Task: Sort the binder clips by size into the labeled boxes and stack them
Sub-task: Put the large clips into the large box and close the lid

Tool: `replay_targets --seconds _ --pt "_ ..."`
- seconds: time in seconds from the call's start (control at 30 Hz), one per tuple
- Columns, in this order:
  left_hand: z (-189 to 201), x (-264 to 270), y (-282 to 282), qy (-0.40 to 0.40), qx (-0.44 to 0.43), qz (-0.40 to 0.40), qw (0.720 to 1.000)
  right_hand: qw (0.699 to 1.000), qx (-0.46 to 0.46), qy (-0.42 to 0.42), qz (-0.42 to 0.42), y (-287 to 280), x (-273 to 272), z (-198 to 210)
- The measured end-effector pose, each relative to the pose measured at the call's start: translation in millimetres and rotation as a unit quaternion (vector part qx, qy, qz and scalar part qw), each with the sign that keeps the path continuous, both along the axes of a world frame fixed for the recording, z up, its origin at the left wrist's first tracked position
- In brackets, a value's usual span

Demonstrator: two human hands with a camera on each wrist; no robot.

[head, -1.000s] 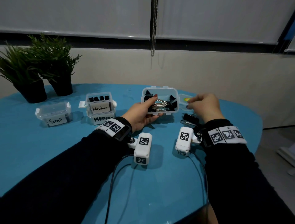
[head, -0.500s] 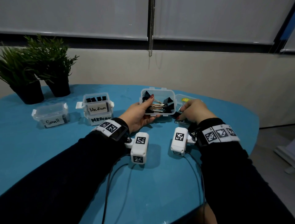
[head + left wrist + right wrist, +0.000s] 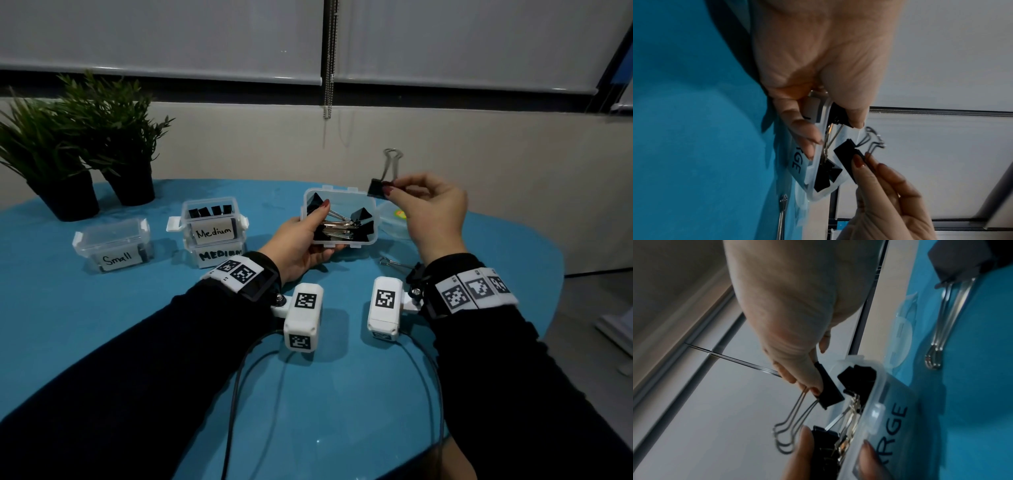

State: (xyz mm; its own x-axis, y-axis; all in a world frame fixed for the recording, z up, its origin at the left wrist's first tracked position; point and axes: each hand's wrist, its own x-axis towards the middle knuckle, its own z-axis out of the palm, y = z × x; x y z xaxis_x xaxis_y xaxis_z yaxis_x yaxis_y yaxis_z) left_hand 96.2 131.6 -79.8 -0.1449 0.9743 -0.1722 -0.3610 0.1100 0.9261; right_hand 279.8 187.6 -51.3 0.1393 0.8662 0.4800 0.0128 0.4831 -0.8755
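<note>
My left hand (image 3: pixel 317 236) holds the clear "Large" box (image 3: pixel 342 190) tilted just above the blue table, thumb over its left rim. Several large black binder clips (image 3: pixel 359 219) lie inside. My right hand (image 3: pixel 394 191) pinches one large black clip (image 3: pixel 376 187) by its body above the box's right back corner, with the wire handles pointing up. The left wrist view shows that clip (image 3: pixel 846 154) beside the box (image 3: pixel 818 191). In the right wrist view the same clip (image 3: pixel 830 391) hangs close to the box rim (image 3: pixel 877 379). Another clip (image 3: pixel 394 263) lies on the table under my right wrist.
Two stacked "Medium" boxes (image 3: pixel 210 219) stand at the left, the top one holding clips, with a lidded "Small" box (image 3: pixel 113 245) further left. A clear lid (image 3: pixel 394 219) lies right of the Large box. Two potted plants (image 3: pixel 78 147) stand at the far left.
My right hand dropped from the lid to the table beside the box, took a large clip and lifted it above the box's right corner. The left hand kept holding the box.
</note>
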Motion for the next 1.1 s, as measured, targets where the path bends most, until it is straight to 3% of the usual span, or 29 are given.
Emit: replay_targets --seconds 0.1,0.2,0.43,0.6,0.9,1.1 --pt "0.3 0.8 -0.7 0.022 0.002 -0.010 1.000 0.995 0.078 -0.036 0.044 -5.3 -7.3 0.0" --pt "1.2 1.7 -1.8 0.035 0.002 -0.013 0.999 0.985 0.095 -0.127 0.063 -7.5 -13.9 -1.9" --pt "2.0 3.9 -4.1 0.059 -0.004 -0.024 0.998 0.956 0.135 -0.259 -0.007 -0.4 -19.3 -6.6" --pt "1.9 3.7 -3.8 0.048 -0.010 -0.016 0.999 0.934 0.101 -0.342 -0.018 4.6 -17.8 -5.6" --pt "2.7 3.9 -7.1 0.059 -0.001 -0.028 0.998 0.907 0.093 -0.405 -0.063 -0.3 -19.1 -2.4" --pt "3.8 4.3 -7.9 0.034 -0.015 -0.018 0.999 0.897 0.059 -0.438 -0.020 4.6 -18.0 -7.4"
